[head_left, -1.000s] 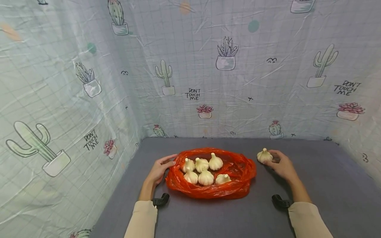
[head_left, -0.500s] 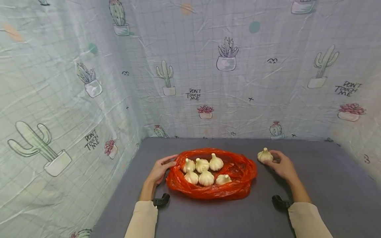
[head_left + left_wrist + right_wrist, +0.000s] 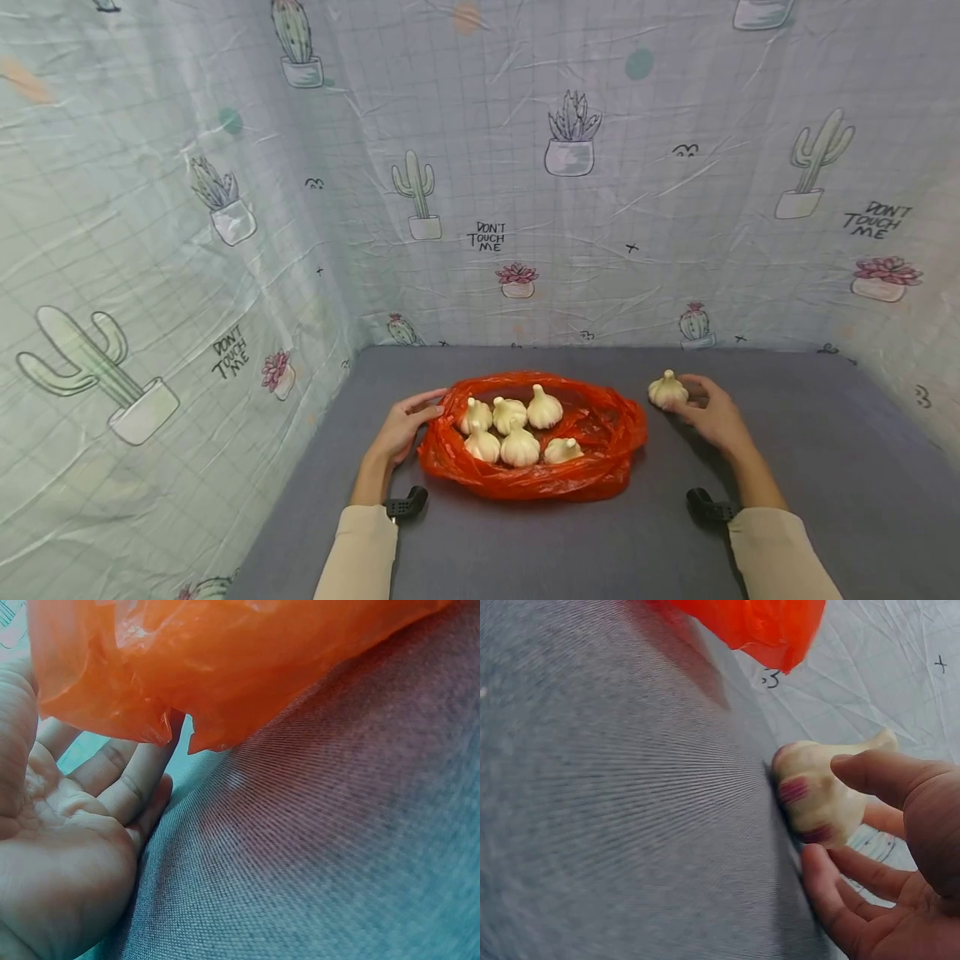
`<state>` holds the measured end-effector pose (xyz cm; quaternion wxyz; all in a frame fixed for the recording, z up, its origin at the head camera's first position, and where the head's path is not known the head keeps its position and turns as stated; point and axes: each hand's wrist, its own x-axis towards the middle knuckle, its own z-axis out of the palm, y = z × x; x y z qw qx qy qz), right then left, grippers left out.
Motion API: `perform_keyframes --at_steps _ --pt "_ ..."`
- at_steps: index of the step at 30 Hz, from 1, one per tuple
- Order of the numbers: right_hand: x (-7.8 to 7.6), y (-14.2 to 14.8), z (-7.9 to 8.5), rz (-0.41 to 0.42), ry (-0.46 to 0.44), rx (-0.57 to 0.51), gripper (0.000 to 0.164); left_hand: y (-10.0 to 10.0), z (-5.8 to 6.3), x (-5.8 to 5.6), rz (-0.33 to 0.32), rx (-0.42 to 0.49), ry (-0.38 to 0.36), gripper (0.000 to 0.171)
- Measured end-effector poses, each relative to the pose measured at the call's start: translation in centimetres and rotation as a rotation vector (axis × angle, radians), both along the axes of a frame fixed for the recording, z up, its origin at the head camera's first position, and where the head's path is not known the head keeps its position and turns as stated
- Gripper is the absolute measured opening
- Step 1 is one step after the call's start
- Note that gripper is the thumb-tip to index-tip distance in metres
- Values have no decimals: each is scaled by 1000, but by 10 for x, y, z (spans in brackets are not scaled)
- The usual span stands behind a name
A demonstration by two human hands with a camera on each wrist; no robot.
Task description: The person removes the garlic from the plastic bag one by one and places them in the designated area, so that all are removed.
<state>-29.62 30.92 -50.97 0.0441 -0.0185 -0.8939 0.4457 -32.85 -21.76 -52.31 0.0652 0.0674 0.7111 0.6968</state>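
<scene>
Sleeves: your left sleeve [image 3: 356,550] and right sleeve [image 3: 783,554], both beige, enter from the bottom edge.
Wrist devices: a black left wrist device [image 3: 406,504] and right wrist device [image 3: 710,507] sit at your two cuffs.
Tabletop [image 3: 562,546]: dark grey, with a fine woven texture in both wrist views.
Left hand [image 3: 397,435]: at the left end of the red bag [image 3: 517,483], index finger and thumb touching its edge; your fingers are slightly apart and loosely bent, and you cannot tell whether they pinch the plastic.
Right hand [image 3: 712,415]: well to the right of the bag, your thumb on one side of the loose garlic bulb [image 3: 666,392] and fingers curled on the other, pinching it lightly.
Red bag: thin, crinkled plastic, mouth open upward, rim gathered in a ring.
Bagged bulbs: six inside, with the front three [image 3: 519,447] near the closer rim and the back three [image 3: 509,416] behind them.
Loose garlic bulb: upright on the tabletop, stem up, apart from the bag, with purple patches low down.
Cloth [image 3: 480,100]: creased and pale, printed with potted cacti and "DON'T TOUCH ME".
</scene>
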Motion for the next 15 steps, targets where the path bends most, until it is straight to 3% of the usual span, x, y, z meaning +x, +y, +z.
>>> perform_keyframes --at_steps 7,15 --pt "4 4 15 19 -58 -59 79 1 1 0 -14 4 11 46" --pt "10 -7 43 -80 92 22 70 -1 1 0 -25 8 11 47"
